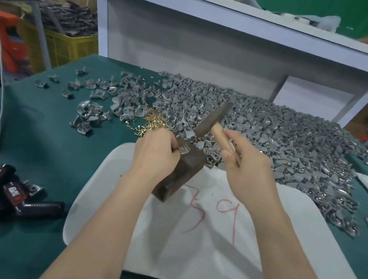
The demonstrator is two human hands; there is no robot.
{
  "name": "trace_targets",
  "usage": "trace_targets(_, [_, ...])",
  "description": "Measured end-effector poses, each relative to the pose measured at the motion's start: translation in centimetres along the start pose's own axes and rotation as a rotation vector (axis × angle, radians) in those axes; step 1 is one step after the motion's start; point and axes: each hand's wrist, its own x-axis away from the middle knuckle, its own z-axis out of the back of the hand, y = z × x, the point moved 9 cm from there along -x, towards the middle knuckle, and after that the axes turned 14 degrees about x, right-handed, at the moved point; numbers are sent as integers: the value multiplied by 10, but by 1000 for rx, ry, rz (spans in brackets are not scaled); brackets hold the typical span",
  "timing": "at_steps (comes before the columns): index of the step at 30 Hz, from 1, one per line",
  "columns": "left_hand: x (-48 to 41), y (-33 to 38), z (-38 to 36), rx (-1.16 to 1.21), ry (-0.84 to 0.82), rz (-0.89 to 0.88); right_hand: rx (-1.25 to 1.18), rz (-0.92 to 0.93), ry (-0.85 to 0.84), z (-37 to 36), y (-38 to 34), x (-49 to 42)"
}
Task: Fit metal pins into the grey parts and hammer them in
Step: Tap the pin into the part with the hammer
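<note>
Left hand (pixel 155 152) pinches one grey part (pixel 184 149) atop one dark block (pixel 186 170); right hand (pixel 245 163) grips one hammer (pixel 213 120), raised just above. Farther off, an uncountable heap (pixel 272 137) of parts crowds the worktop (pixel 37 143), with pins (pixel 150 121) at its left.

block (pixel 181 169) on mat (pixel 210 248) | pins (pixel 150 121) behind block | parts heap (pixel 273 132) behind-right | tool (pixel 18 197) left of mat

Grey parts (pixel 273 132) and gold pins (pixel 150 121) lay on the green table (pixel 38 139); the white mat (pixel 209 259) bore red scrawl; the block (pixel 183 169) was dark brown.

hammer (pixel 213 120) aloft (right hand (pixel 248 165)), part (pixel 183 149) on block (pixel 186 170)
</note>
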Motion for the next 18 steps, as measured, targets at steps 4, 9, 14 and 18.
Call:
trace_targets(4, [0, 0, 0, 12, 12, 7, -142, -266, -227, -44, 28, -17])
trace_targets(9, [-2, -1, 0, 65, 29, 3, 117, -240, -226, -53, 31, -24])
trace_targets(14, [-2, 1, -3, 204, 13, -26, -154, 10, -226, -44, -25, -37])
trace_targets(18, [-5, -3, 8, 307, 128, -26, -232, -51, -200, -51, -35, -55])
